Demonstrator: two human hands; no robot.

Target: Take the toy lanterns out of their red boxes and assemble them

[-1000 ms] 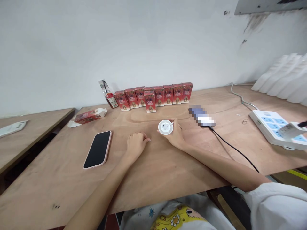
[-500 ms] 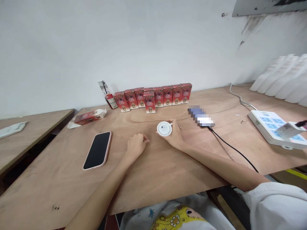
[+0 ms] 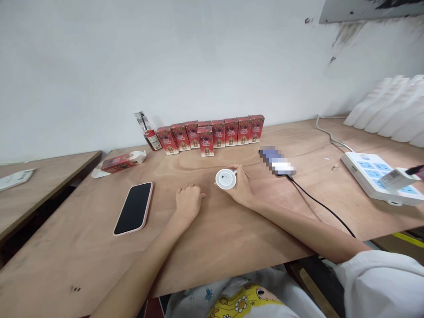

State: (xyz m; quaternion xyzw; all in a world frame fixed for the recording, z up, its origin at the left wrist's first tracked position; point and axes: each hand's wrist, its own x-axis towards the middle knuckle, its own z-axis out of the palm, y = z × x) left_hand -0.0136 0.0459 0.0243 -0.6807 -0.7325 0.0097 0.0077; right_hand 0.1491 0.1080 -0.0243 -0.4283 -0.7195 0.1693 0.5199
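My right hand [image 3: 242,191] is closed around a white round object [image 3: 226,179], its flat disc-shaped face turned up. Small dark marks, perhaps a switch, sit in the middle of that face, and the lower part of the object is hidden. A thin stick-like thing [image 3: 247,175] shows just beyond the fingers; I cannot tell whether it is held. My left hand [image 3: 189,202] rests on the table as a loose fist, knuckles up and thumb toward the white object. Its fingers are curled under, and nothing shows in them.
Several red printed boxes [image 3: 217,134] stand along the wall. An opened red box [image 3: 122,162] lies to the left, near a bottle [image 3: 152,138]. A black-screened phone [image 3: 134,208], a blurred-out device [image 3: 277,161] on a cable and a power strip [image 3: 374,174] lie around my hands.
My left hand has turned slightly, knuckles more upward, fingers more tucked under. My right hand keeps hold of the white round object, nearly unmoved.
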